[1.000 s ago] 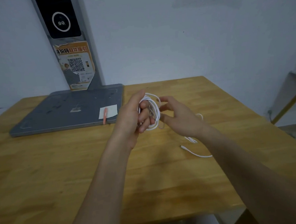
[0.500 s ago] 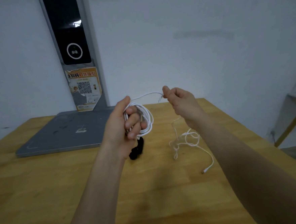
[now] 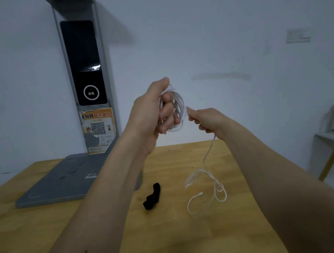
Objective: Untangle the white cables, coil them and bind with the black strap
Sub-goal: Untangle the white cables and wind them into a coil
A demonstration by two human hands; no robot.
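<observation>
The left hand grips the coiled cable; the right hand pinches its loose strand beside the coil, above the strap.

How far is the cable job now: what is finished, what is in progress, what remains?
Done: several loops of white cable sit coiled in the left hand. In hand: the right hand pinches the next stretch. Left: the loose tail lies tangled on the table; the black strap lies unused.
</observation>
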